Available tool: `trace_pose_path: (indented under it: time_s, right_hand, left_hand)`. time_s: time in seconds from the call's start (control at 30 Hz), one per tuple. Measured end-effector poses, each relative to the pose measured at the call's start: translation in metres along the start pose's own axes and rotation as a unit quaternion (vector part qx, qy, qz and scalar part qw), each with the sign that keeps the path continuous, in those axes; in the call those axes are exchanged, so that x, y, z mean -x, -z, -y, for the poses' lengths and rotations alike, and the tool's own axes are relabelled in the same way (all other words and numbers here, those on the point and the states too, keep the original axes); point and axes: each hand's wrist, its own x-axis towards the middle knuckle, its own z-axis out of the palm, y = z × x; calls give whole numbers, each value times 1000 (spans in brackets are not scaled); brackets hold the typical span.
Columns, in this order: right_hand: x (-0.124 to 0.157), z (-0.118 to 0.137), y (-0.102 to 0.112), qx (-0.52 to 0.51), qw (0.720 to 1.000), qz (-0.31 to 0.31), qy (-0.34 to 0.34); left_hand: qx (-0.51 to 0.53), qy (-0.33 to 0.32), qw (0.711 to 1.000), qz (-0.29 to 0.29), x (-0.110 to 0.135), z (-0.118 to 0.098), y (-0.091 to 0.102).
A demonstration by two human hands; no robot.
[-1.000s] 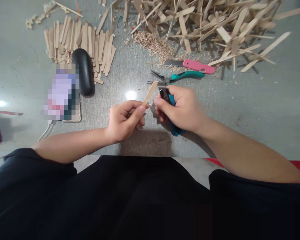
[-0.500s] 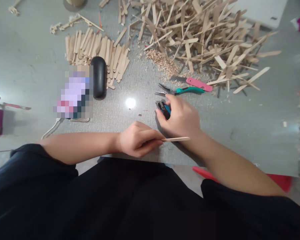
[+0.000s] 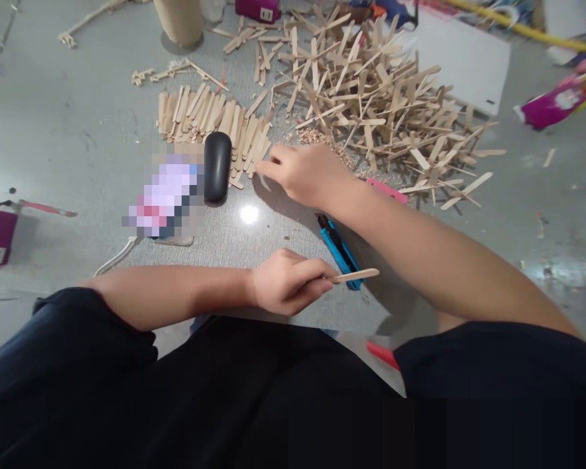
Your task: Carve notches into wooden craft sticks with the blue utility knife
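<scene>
My left hand (image 3: 293,283) is closed around one end of a wooden craft stick (image 3: 359,275), whose other end points right. Just beyond that stick lies a blue and black utility knife (image 3: 339,247), touched by neither hand. My right hand (image 3: 305,172) reaches across the table, fingers apart, its fingertips at the near right edge of a bunch of flat craft sticks (image 3: 244,133). Nothing shows between those fingers. A pink-handled tool (image 3: 385,190) is partly covered by my right forearm.
A large heap of crossed craft sticks (image 3: 371,98) spreads at the back, with wood shavings (image 3: 317,137) beside it. A black oblong case (image 3: 217,168) and a blurred-out phone (image 3: 168,189) with a white cable lie left. A tan cup (image 3: 180,23) stands far back.
My right hand has left the utility knife on the table and moved up and left to the craft sticks. My left hand keeps its stick. The view has shifted somewhat.
</scene>
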Motion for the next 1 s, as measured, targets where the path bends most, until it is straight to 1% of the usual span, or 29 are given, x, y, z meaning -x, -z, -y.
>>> trace_pose_path:
  time_s: [0.1, 0.2, 0.27, 0.3, 0.33, 0.37, 0.4, 0.43, 0.47, 0.5, 0.53, 0.57, 0.6, 0.67, 0.7, 0.77, 0.83, 0.9, 1.0]
  right_hand:
    - [-35, 3, 2, 34, 998, 11, 51]
    - [-46, 0, -3, 36, 995, 4, 95]
    - [-41, -11, -7, -14, 995, -40, 93]
    - [-35, -19, -9, -51, 992, -78, 81]
    - [-26, -27, -10, -96, 985, -131, 61]
    - [-15, -35, -11, -146, 969, -194, 39]
    - [-2, -41, -12, -211, 941, -264, 16]
    - [14, -45, -13, -295, 897, -330, -7]
    - [31, -45, -13, -387, 842, -375, -30]
    - [49, -41, -13, -471, 790, -390, -54]
    - [67, -34, -13, -532, 751, -381, -89]
    - [85, -24, -14, -563, 726, -375, -124]
    - [100, -11, -14, -565, 725, -363, -152]
    - [125, 14, -15, -566, 734, -330, -176]
    - [132, 25, -16, -572, 735, -312, -190]
    - [141, 39, -17, -588, 727, -286, -210]
    - [142, 43, -16, -598, 720, -274, -222]
    - [142, 43, -16, -613, 712, -261, -224]
    - [143, 40, -14, -637, 699, -235, -224]
  left_hand:
    - [17, 16, 1000, -21, 0, 3, 1]
    - [58, 57, 996, -33, -2, 4, 3]
    - [73, 104, 991, -46, -3, 5, 4]
    - [74, 137, 986, -63, -4, 6, 4]
    - [75, 174, 978, -87, -5, 7, 4]
    - [77, 211, 968, -115, -6, 9, 3]
    - [83, 246, 955, -141, -7, 10, 3]
    - [91, 273, 943, -164, -9, 13, 2]
    - [99, 291, 935, -178, -10, 15, 1]
    - [102, 298, 931, -184, -11, 16, 1]
    - [98, 301, 930, -188, -12, 17, 0]
    - [89, 303, 930, -189, -13, 18, 0]
    - [75, 305, 930, -189, -13, 18, 1]
    - [39, 311, 932, -183, -15, 16, 3]
    - [21, 310, 934, -178, -16, 14, 4]
    - [-14, 304, 939, -159, -17, 9, 5]
    - [-54, 292, 944, -143, -19, 5, 6]
    - [-103, 274, 947, -136, -20, 2, 7]
    - [-172, 223, 951, -128, -19, 3, 8]
